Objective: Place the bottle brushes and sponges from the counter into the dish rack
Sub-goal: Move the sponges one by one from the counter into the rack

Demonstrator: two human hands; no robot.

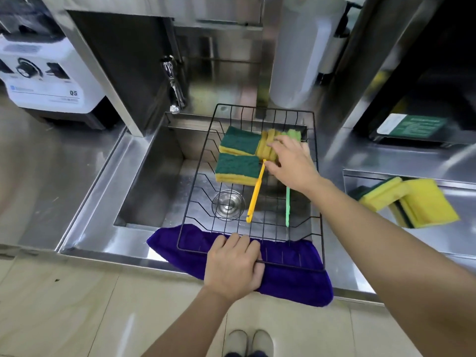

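Note:
A black wire dish rack sits over the sink. Two green-and-yellow sponges lie flat in its far part. A yellow bottle brush and a green bottle brush lie in the rack, handles toward me. My right hand rests over the brush heads with fingers spread, touching the yellow foam head. My left hand is shut on the rack's near rim. Two more yellow sponges lie on the counter at the right.
A purple cloth lies under the rack's near edge. The sink drain shows through the wires and a tap stands behind. A white blender base sits far left, a white cylinder behind the rack.

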